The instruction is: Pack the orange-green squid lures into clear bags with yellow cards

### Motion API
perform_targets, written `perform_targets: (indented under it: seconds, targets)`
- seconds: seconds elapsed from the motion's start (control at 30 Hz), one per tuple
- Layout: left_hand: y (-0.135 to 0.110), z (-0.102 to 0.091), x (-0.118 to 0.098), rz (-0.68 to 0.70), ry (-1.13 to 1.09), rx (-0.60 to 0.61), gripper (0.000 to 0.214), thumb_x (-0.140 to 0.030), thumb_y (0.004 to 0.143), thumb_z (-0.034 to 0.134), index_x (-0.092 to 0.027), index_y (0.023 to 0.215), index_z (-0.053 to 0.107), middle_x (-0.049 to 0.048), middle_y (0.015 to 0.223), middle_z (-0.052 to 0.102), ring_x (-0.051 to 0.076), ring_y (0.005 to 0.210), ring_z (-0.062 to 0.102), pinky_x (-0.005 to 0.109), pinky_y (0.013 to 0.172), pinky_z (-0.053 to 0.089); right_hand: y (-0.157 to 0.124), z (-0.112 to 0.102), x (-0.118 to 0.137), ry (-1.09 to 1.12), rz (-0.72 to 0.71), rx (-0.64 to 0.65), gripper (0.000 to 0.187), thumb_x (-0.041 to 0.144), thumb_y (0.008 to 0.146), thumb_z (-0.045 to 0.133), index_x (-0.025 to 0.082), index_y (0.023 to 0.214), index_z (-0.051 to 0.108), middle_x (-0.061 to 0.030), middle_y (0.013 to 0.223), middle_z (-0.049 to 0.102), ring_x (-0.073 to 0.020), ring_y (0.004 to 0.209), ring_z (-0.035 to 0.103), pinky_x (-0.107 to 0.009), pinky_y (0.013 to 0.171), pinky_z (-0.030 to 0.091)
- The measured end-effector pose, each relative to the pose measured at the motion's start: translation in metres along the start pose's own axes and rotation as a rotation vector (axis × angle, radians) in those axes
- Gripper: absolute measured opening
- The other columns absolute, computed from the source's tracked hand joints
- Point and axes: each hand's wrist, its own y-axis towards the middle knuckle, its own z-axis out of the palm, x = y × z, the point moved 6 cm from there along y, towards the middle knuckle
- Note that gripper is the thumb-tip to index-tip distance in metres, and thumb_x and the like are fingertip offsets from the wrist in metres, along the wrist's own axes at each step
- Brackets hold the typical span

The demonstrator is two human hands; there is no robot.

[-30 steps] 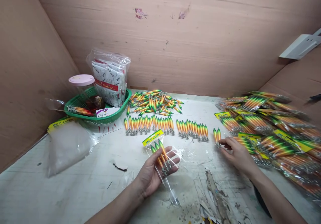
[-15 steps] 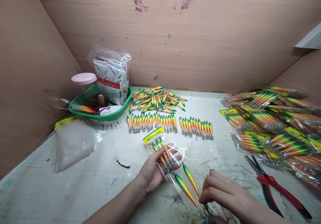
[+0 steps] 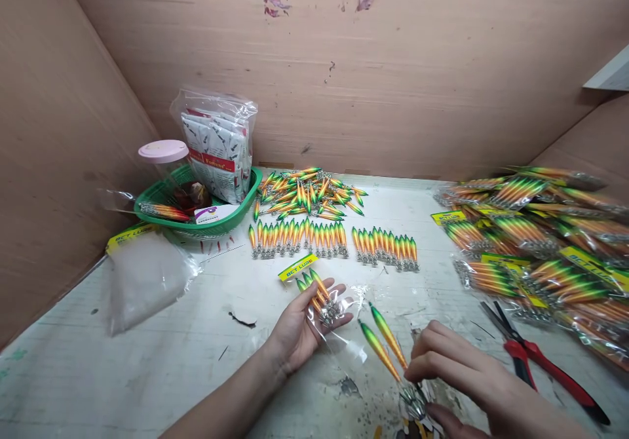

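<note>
My left hand lies palm up under a clear packet with a yellow label, its fingers curled on it; a few green-and-orange lures are inside. My right hand pinches two loose lures by their hooked ends, tips pointing up-left toward the packet's open mouth. Beyond both hands, rows of lures lie side by side, with a loose heap of lures behind them.
A large pile of filled packets covers the right side. Red-handled pliers lie near my right wrist. A green basket holds a pink-lidded jar and a bag of sachets. Empty bags lie left. Brown walls enclose the bench.
My right hand took two lures from the end of the row and brought them down toward the packet in my left hand. The view shifted slightly, revealing the pliers.
</note>
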Motion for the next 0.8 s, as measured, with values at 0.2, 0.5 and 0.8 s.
perform_targets:
  seconds: [0.2, 0.5, 0.8]
  targets:
    - [-0.001, 0.0, 0.0, 0.022, 0.006, -0.023, 0.04, -0.027, 0.091, 0.051, -0.006, 0.124, 0.047, 0.016, 0.126, 0.054, 0.032, 0.108, 0.057, 0.041, 0.08, 0.056, -0.001, -0.003, 0.005, -0.006, 0.046, -0.135, 0.024, 0.005, 0.073, 0.053, 0.019, 0.092, 0.051, -0.0028, 0.082, 0.057, -0.0118, 0.077, 0.057, -0.019, 0.065, 0.051]
    - [-0.001, 0.0, -0.003, 0.033, 0.007, -0.027, 0.04, -0.025, 0.09, 0.051, -0.006, 0.125, 0.047, 0.0163, 0.124, 0.055, 0.03, 0.104, 0.059, 0.039, 0.079, 0.055, 0.001, 0.021, 0.0, 0.21, 0.099, 0.081, 0.022, 0.005, 0.077, 0.053, 0.02, 0.093, 0.051, -0.0019, 0.089, 0.056, -0.0126, 0.088, 0.052, -0.024, 0.077, 0.049]
    - [-0.004, 0.003, 0.003, -0.001, -0.006, 0.023, 0.039, -0.018, 0.087, 0.052, -0.003, 0.123, 0.049, 0.0187, 0.122, 0.056, 0.026, 0.096, 0.063, 0.039, 0.081, 0.054, 0.032, 0.033, 0.003, -0.347, 0.058, -0.452, 0.029, 0.004, 0.085, 0.045, 0.013, 0.11, 0.057, -0.009, 0.086, 0.054, -0.0188, 0.081, 0.047, -0.033, 0.069, 0.041]
